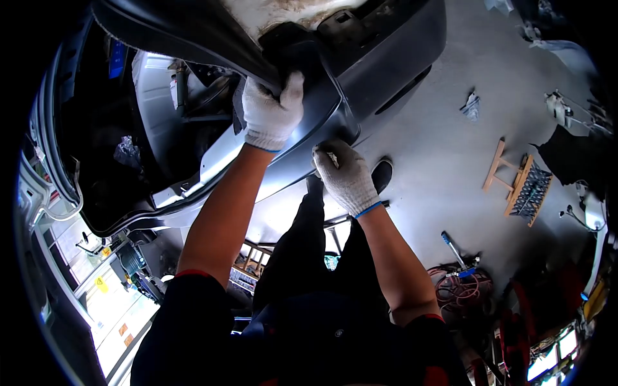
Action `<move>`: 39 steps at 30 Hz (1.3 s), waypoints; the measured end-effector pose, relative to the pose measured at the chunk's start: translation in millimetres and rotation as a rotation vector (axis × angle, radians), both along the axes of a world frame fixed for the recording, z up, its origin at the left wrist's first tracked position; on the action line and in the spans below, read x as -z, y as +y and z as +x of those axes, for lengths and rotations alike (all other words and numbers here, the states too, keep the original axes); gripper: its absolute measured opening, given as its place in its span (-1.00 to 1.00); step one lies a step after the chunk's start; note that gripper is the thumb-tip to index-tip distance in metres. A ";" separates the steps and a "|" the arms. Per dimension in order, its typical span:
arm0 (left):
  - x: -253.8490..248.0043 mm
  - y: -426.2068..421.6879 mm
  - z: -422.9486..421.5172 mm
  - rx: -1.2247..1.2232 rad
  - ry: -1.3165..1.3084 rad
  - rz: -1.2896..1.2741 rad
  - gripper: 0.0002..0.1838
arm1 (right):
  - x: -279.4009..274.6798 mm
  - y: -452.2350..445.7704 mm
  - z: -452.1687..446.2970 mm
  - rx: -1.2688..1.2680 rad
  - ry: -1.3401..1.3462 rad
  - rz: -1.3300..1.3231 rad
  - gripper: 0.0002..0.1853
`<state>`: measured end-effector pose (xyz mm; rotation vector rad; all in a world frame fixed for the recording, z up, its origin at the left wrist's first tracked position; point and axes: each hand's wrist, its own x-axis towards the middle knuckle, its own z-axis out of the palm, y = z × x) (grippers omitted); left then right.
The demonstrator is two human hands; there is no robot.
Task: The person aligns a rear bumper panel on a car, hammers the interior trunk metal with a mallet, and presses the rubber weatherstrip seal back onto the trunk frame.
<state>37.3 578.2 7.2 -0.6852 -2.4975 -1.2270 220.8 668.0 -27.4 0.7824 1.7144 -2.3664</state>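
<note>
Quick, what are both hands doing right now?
Left hand: closed on the edge of the black trim.
Right hand: curled closed; whether it holds anything cannot be told.

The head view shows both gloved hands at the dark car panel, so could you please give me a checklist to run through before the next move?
1. Gloves on both hands: ok, one on the left hand and one on the right hand.
2. Left hand's hold firm: cannot tell; its thumb shows, but some fingers are hidden.
3. Right hand free of small parts: cannot tell; its fingers are curled.
4. Panel fasteners released: cannot tell; none can be made out.
5. Coiled hose away from the visible shoe: ok, they lie apart.
</note>
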 end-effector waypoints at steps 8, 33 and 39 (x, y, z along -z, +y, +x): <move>-25.1 -59.7 7.3 0.198 -0.622 -0.224 -0.53 | 20.7 -5.9 34.3 0.005 0.060 0.088 -0.84; -44.4 -45.8 -15.5 0.020 -0.799 -0.198 -0.66 | 57.8 44.6 106.9 0.269 -0.133 -0.343 -0.79; -33.8 -99.7 28.5 0.336 -0.434 -0.359 -0.48 | 19.8 36.6 83.7 0.061 -0.201 -0.151 -0.78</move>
